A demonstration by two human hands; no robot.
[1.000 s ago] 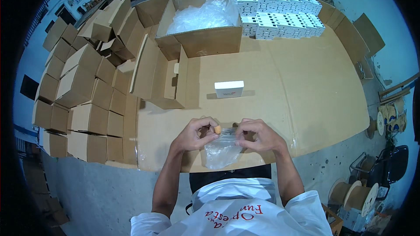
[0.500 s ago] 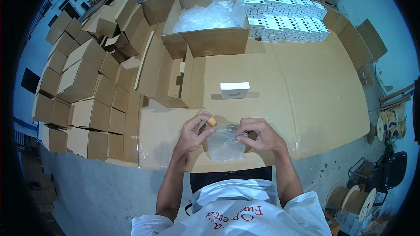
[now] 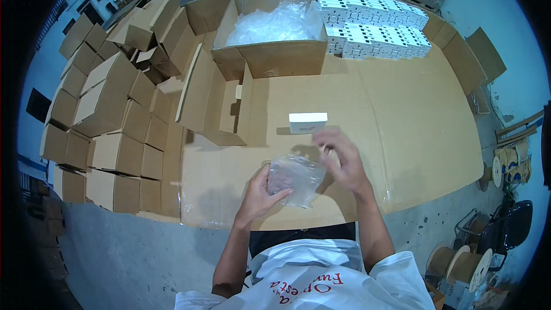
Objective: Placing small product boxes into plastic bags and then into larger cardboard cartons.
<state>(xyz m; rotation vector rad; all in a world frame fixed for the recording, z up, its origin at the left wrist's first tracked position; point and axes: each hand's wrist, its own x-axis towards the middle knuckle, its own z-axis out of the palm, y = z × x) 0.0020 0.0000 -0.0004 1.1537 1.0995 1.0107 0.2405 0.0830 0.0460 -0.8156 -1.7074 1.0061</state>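
Note:
A clear plastic bag (image 3: 299,179) is held in my left hand (image 3: 258,197), its thumb across the front and the other fingers behind. My right hand (image 3: 344,159) is off the bag, above the table and beside the right end of a small white box (image 3: 306,123). Motion smears its fingers, so I cannot tell whether they touch the box or hold anything. The white box lies on the cardboard-covered table (image 3: 422,126), just beyond the bag.
An open carton (image 3: 287,60) of clear plastic bags stands at the back. Before it is an empty open carton (image 3: 195,95). Stacked white boxes (image 3: 379,43) fill the back right. Brown cartons (image 3: 115,149) are piled left; wooden spools (image 3: 462,264) stand on the floor, lower right.
My right hand has let go of the bag and moved forward toward the white box. The left hand has shifted its grip onto the bag's side. The orange fingertip piece is no longer visible.

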